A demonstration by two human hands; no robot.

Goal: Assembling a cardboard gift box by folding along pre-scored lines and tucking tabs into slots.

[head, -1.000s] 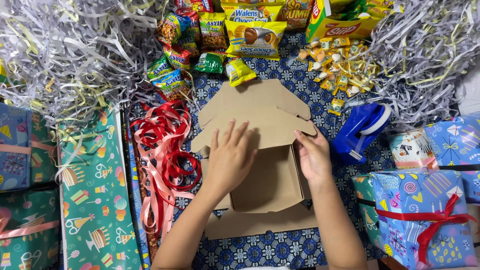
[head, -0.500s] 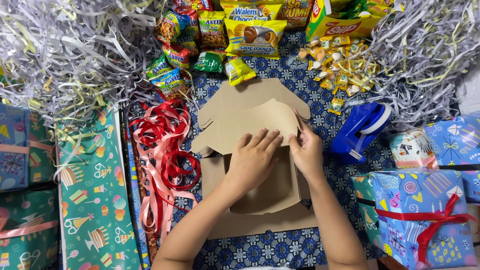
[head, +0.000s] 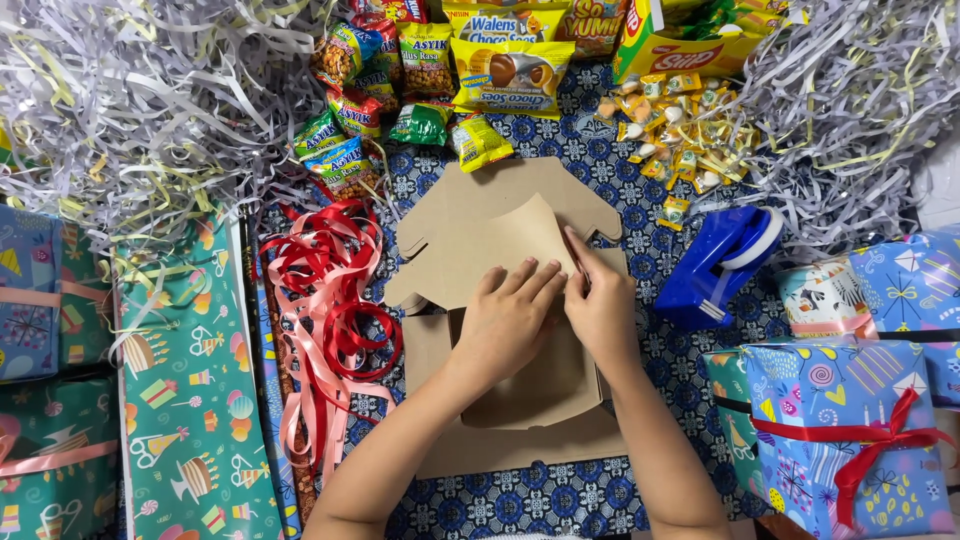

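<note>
A flat brown cardboard box blank (head: pixel 500 210) lies part-folded on a blue patterned cloth (head: pixel 560 500) in the middle. My left hand (head: pixel 508 322) presses palm-down on a folded flap, fingers spread toward the far side. My right hand (head: pixel 600 300) is beside it and pinches the right edge of the same raised flap. Both forearms come in from the near edge. The box's lower panels (head: pixel 520 450) lie flat under my arms.
Red and pink ribbon (head: pixel 330 310) coils left of the box. A blue tape dispenser (head: pixel 720 265) sits to the right. Snack packets (head: pixel 500 75) and wrapped sweets (head: pixel 670 140) lie beyond. Shredded paper (head: pixel 150 110) fills the far corners. Wrapped gifts (head: pixel 850 440) and gift paper (head: pixel 190 400) flank the sides.
My left hand slid right from the left part of the flap to its middle. My right hand moved up to the flap's right edge, and the flap has folded over further.
</note>
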